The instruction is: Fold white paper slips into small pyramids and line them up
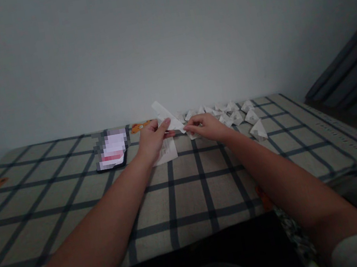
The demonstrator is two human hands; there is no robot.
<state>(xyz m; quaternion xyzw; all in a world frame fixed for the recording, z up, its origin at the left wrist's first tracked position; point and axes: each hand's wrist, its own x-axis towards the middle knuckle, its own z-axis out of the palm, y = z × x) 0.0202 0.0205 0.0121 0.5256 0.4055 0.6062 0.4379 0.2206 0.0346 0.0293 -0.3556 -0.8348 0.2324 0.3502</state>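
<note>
Both hands hold a folded piece of white paper (pixel 169 116) above the checked cloth. My left hand (pixel 152 139) pinches its left side, thumb on top and fingers beneath. At its lower right corner, my right hand (pixel 206 126) grips with thumb and fingertips pressed together. One long strip of the paper sticks up toward the wall. Under my left hand lies a flat sheet of paper (pixel 168 151), partly covered by the hand. Beyond and to the right of my right hand stand several small folded paper pieces (pixel 237 116), pointed in shape.
A phone (pixel 112 149) with a lit, blurred screen lies left of my hands. The checked cloth (pixel 189 196) with orange bear prints (pixel 141 126) spreads over the surface up to a plain wall (pixel 148 42). A dark curtain (pixel 351 57) hangs at the right.
</note>
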